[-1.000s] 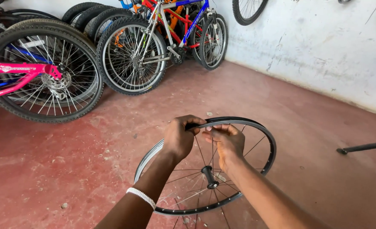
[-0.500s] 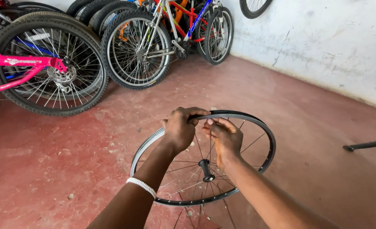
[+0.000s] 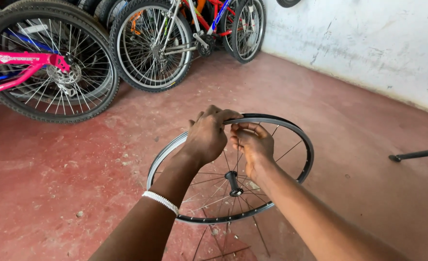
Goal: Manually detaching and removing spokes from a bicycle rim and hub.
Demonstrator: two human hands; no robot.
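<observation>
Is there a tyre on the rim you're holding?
No, the wheel rim gripped by the left hand and right hand is bare metal, spokes and hub exposed.

— What carries everything here?
— A red, scuffed concrete floor [image 3: 69, 183], with small stones scattered on it.
— What stands on it?
— Parked bicycles' wheels [image 3: 54, 67] at the far side, and a dark rod [image 3: 416, 155] lies at the right.

Wheel rim [image 3: 291, 130] on floor [image 3: 358, 145]; bicycles [image 3: 156, 43] behind (leftward).
</observation>
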